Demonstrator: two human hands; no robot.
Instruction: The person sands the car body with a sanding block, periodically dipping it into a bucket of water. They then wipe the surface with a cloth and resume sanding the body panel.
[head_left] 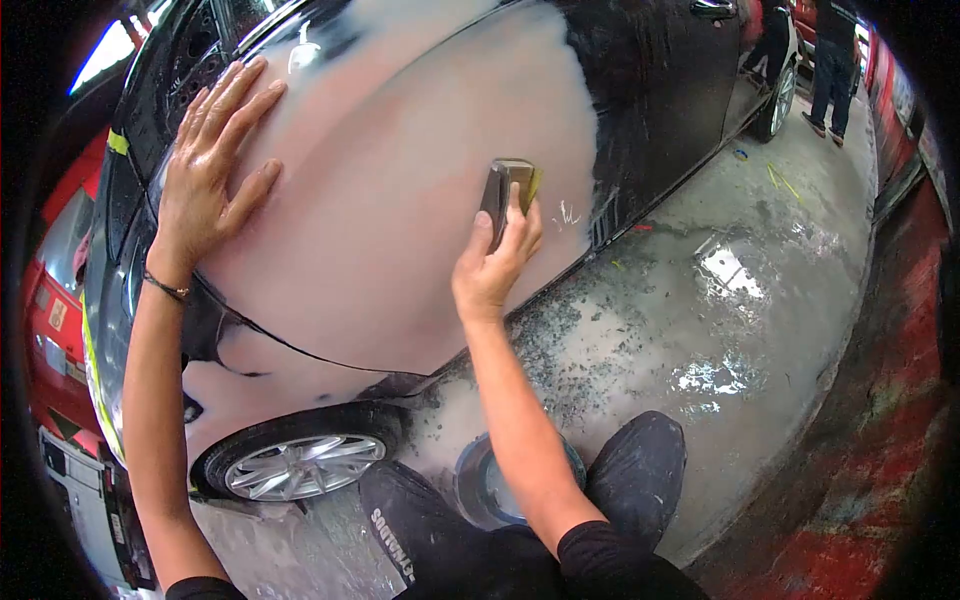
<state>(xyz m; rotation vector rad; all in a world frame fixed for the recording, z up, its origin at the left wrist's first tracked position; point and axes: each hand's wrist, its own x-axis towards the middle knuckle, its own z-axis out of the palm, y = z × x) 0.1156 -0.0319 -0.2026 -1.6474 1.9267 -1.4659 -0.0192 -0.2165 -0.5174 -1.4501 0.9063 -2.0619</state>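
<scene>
A car's side panel is covered in a wet, smooth pinkish-white coat with black paint around it. My left hand rests on the upper left of this panel, fingers stretched out, holding nothing. In my right hand is a dark sanding block with a yellowish edge. The block lies against the panel's right part, near the border of the black paint; its working face is hidden. White scratch-like marks show just right of it.
A water bucket stands between my legs, partly behind my right forearm. The car's wheel is at lower left. The concrete floor is wet, with dark specks. Another person stands at far right by a red-stained wall.
</scene>
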